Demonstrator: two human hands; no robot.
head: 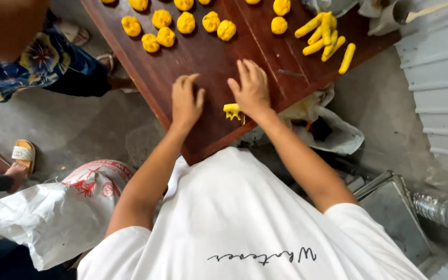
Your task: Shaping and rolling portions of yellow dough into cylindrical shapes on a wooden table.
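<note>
Two hands flat on my desk (193,67), both grips spread and holding nothing: yellow dough scrap (232,111) touching my right hand (251,89), left hand (185,101) just beside.

dark reddish-brown board (203,67), bright yellow dough balls (186,23) and yellow rolls (323,35), plain white shirt (245,218), white sack with red print (68,207), blue floral garment (32,67), tan sandals (23,153).

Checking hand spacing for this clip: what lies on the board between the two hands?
Head view: only bare dark wooden board lies between left hand and right hand; the yellow dough piece sits under the right hand's heel.
</note>
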